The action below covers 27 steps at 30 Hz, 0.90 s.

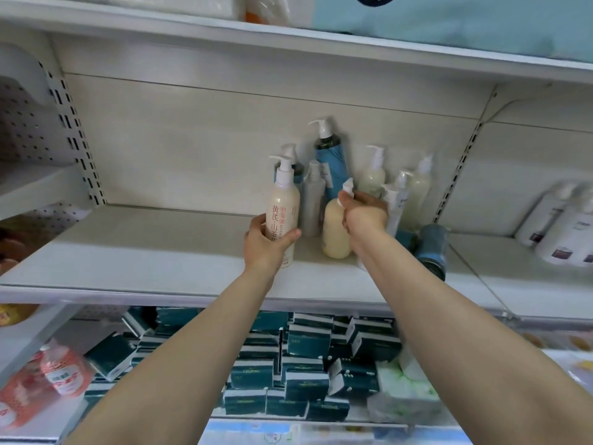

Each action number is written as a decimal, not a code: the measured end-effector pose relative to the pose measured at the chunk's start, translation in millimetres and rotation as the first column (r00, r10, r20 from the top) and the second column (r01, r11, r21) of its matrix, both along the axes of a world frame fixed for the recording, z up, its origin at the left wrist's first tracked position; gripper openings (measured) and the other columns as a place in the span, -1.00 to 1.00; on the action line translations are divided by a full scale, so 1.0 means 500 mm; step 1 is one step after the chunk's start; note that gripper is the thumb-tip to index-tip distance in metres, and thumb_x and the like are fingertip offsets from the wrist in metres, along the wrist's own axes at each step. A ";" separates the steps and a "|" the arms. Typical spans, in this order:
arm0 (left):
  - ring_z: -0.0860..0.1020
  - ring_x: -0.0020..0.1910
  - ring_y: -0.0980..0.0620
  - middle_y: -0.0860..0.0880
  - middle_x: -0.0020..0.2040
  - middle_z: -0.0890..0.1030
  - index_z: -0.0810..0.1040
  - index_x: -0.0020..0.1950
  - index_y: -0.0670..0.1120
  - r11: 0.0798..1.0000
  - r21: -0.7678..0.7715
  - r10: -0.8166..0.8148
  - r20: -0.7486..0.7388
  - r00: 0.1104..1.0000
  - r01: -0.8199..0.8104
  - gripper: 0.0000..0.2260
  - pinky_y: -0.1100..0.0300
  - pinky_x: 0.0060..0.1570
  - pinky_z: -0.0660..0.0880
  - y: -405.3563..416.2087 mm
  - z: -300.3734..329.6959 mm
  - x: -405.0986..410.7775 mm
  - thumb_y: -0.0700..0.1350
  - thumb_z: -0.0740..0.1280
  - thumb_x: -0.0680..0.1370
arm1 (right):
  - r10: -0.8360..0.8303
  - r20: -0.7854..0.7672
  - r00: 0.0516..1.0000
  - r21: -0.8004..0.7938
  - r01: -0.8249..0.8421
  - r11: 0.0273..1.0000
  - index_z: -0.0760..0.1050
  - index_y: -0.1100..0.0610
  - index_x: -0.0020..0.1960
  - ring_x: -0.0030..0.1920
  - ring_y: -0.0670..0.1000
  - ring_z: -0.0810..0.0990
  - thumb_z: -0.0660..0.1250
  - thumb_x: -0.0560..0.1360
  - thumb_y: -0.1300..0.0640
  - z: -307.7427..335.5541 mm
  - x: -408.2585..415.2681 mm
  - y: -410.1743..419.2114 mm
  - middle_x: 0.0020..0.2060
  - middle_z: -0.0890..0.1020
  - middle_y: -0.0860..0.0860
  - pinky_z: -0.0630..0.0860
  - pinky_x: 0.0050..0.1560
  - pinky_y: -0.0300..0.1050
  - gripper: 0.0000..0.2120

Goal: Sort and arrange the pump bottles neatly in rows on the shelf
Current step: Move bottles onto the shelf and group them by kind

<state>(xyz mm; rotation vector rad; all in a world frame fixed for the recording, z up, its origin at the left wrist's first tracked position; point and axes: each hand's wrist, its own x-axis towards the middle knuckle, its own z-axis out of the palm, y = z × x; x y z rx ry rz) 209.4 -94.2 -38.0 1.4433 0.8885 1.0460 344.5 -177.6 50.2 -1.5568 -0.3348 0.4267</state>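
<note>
the white shelf (144, 252) is bare on its left half; the pump bottles crowd together right of the middle, toward the back panel.

the left hand (264, 244) has its fingers (256, 224) and thumb wrapped round the lower body of a tall cream bottle (284, 208) with red lettering, which stands upright at the front left of the cluster. just beside it stands a slim grey bottle (312, 203), and behind that a tall blue bottle (332, 162) that leans a little.

the right hand (365, 213) is curled over the neck and pump of a shorter cream bottle (335, 231); the pump head pokes out above the knuckles. further right stand more pale bottles (372, 175), blurred, and a dark blue bottle (431, 248) lies on its side near the shelf front.

these look like rigid, smooth plastic, probably fairly heavy if full and top-heavy with their pumps, so they would tip easily. a grip round the body seems safer than the pump, which may turn or depress. the fallen one probably rolls.
</note>
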 end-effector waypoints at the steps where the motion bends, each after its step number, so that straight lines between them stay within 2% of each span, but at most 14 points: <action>1: 0.56 0.15 -0.04 -0.06 0.21 0.54 0.35 0.40 -0.02 1.000 -0.007 0.001 0.016 1.000 0.000 -0.29 0.06 0.10 0.56 0.001 0.000 0.002 0.02 0.60 0.35 | 0.011 -0.007 1.000 0.002 -0.011 1.000 0.57 -0.05 0.06 -0.46 -0.06 0.39 0.45 0.54 0.01 0.000 0.002 0.000 -0.40 0.52 -0.04 0.36 -0.39 -0.22 -0.88; 3: 0.54 0.14 -0.03 -0.04 0.21 0.53 0.31 0.42 -0.03 1.000 -0.024 -0.004 0.039 0.999 0.005 -0.30 0.14 0.02 0.52 -0.002 0.003 0.005 -0.02 0.59 0.39 | 0.048 0.016 0.999 -0.012 -0.048 0.999 0.62 0.01 0.18 -0.34 -0.05 0.46 0.47 0.52 -0.02 -0.004 0.006 0.004 -0.26 0.59 -0.05 0.52 -0.23 -0.17 -0.73; 4: 0.53 0.14 -0.03 -0.04 0.21 0.52 0.29 0.43 -0.03 0.999 -0.030 -0.008 0.045 0.999 0.009 -0.29 0.17 0.00 0.50 -0.005 0.004 0.006 -0.02 0.58 0.40 | 0.080 0.043 0.996 -0.025 -0.079 0.997 0.61 0.01 0.24 -0.23 -0.04 0.52 0.48 0.51 -0.03 -0.006 0.006 0.005 -0.14 0.63 -0.03 0.60 -0.05 -0.11 -0.67; 6: 0.53 0.16 -0.02 -0.04 0.22 0.51 0.28 0.44 -0.02 0.999 -0.044 -0.018 0.065 0.998 0.021 -0.29 0.18 0.01 0.49 -0.008 0.001 0.006 -0.02 0.57 0.41 | 0.150 0.118 0.982 -0.059 -0.144 0.988 0.60 -0.03 0.27 0.03 -0.01 0.60 0.47 0.51 -0.07 -0.012 0.003 0.003 0.09 0.67 -0.03 0.58 0.22 -0.01 -0.64; 8: 0.53 0.18 -0.02 -0.03 0.23 0.52 0.28 0.45 -0.01 0.997 -0.063 -0.033 0.083 0.996 0.038 -0.30 0.17 0.04 0.49 -0.011 -0.005 0.003 0.00 0.56 0.42 | 0.161 0.249 0.955 -0.099 -0.140 0.985 0.60 -0.10 0.27 0.14 -0.02 0.59 0.41 0.53 -0.14 -0.026 -0.001 -0.004 0.20 0.65 -0.07 0.55 0.26 0.00 -0.66; 10: 0.54 0.19 -0.01 -0.03 0.24 0.54 0.32 0.45 -0.02 0.996 -0.068 -0.049 0.091 0.995 0.055 -0.32 0.20 0.03 0.49 -0.012 -0.010 0.000 0.03 0.55 0.43 | 0.121 0.397 0.910 -0.129 -0.075 0.989 0.58 -0.12 0.30 0.17 -0.01 0.60 0.36 0.53 -0.22 -0.050 -0.007 -0.009 0.20 0.65 -0.08 0.55 0.25 0.00 -0.62; 13: 0.55 0.16 0.05 -0.02 0.23 0.57 0.37 0.44 -0.04 0.995 -0.060 -0.067 0.107 0.992 0.074 -0.36 0.27 -0.03 0.49 -0.009 -0.011 -0.004 0.05 0.53 0.44 | 0.080 0.488 0.869 -0.155 -0.004 0.988 0.48 -0.10 0.42 0.27 0.06 0.56 0.38 0.50 -0.25 -0.097 -0.017 -0.003 0.25 0.63 -0.03 0.50 0.28 0.00 -0.47; 16: 0.57 0.18 0.02 -0.01 0.22 0.59 0.39 0.44 -0.02 0.993 -0.073 -0.081 0.134 0.988 0.092 -0.37 0.14 0.10 0.55 -0.006 -0.014 -0.006 0.05 0.54 0.44 | 0.093 0.437 0.895 -0.136 -0.037 0.990 0.33 -0.06 0.53 0.31 0.04 0.52 0.46 0.45 -0.21 -0.132 -0.035 -0.002 0.31 0.57 -0.01 0.43 0.26 -0.10 -0.28; 19: 0.58 0.18 0.02 -0.01 0.22 0.60 0.39 0.45 -0.01 0.990 -0.090 -0.094 0.144 0.985 0.108 -0.36 0.09 0.16 0.55 -0.005 -0.018 -0.009 0.02 0.54 0.44 | 0.116 0.376 0.919 -0.114 -0.078 0.990 0.37 0.00 0.49 0.26 0.05 0.56 0.56 0.35 -0.16 -0.166 -0.041 0.002 0.25 0.59 -0.01 0.53 0.28 0.05 -0.21; 23: 0.55 0.20 0.04 0.01 0.25 0.58 0.35 0.49 0.01 0.985 -0.109 -0.117 0.149 0.982 0.134 -0.36 0.23 0.04 0.51 -0.005 -0.014 -0.012 -0.07 0.53 0.46 | 0.127 0.307 0.943 -0.117 -0.095 0.989 0.36 0.04 0.47 0.24 0.04 0.58 0.63 0.31 -0.04 -0.181 -0.033 0.007 0.25 0.61 0.01 0.53 0.29 0.04 -0.18; 27: 0.55 0.18 0.04 0.01 0.25 0.58 0.36 0.47 0.00 0.983 -0.126 -0.119 0.137 0.983 0.136 -0.40 0.28 -0.02 0.48 -0.002 -0.011 -0.013 -0.16 0.50 0.48 | 0.135 0.206 0.969 -0.119 -0.112 0.987 0.40 0.06 0.42 0.19 0.06 0.61 0.63 0.31 -0.04 -0.187 -0.033 0.010 0.18 0.64 0.01 0.54 0.27 0.03 -0.24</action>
